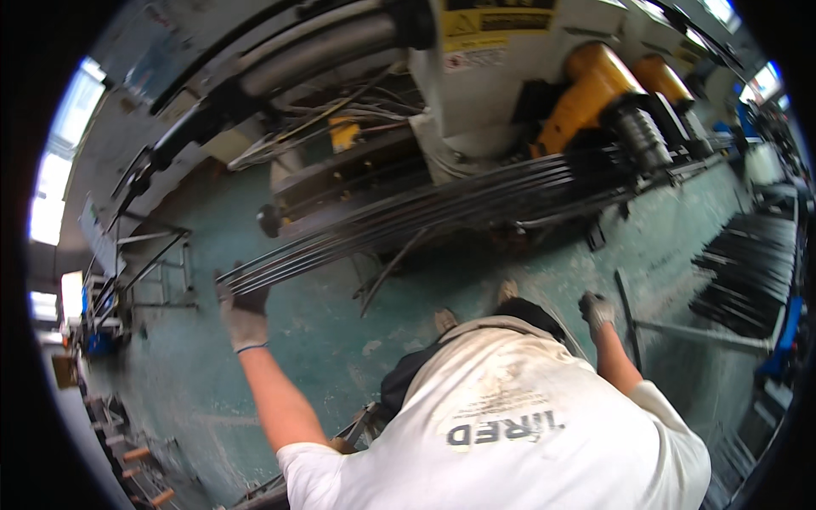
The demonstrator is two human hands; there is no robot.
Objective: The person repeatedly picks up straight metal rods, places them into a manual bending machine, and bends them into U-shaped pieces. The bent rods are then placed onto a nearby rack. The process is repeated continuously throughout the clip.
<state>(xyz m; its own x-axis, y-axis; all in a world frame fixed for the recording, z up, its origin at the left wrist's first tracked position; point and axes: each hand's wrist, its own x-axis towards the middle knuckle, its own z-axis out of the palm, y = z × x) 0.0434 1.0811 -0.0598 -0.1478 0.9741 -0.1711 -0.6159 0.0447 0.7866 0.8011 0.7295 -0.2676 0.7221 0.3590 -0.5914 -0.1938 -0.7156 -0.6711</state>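
My left hand (244, 321), in a grey work glove with dark fingers, grips the near-left ends of several long, thin metal rods (331, 248). Side by side, the rods slant up to the right, toward the machine (476, 102), and their far ends are lost among its parts. Away from the rods, my right hand (598, 312) hangs low at my right side in a similar glove. Its fingers look curled in, and I see nothing held in them.
Yellow cylindrical parts (586, 98) and a coil spring (643, 140) sit on the machine at upper right. A rack of dark bars (744, 276) stands at far right. Metal frame stands (157, 272) are on the left. Green worn floor (323, 340) lies around my feet.
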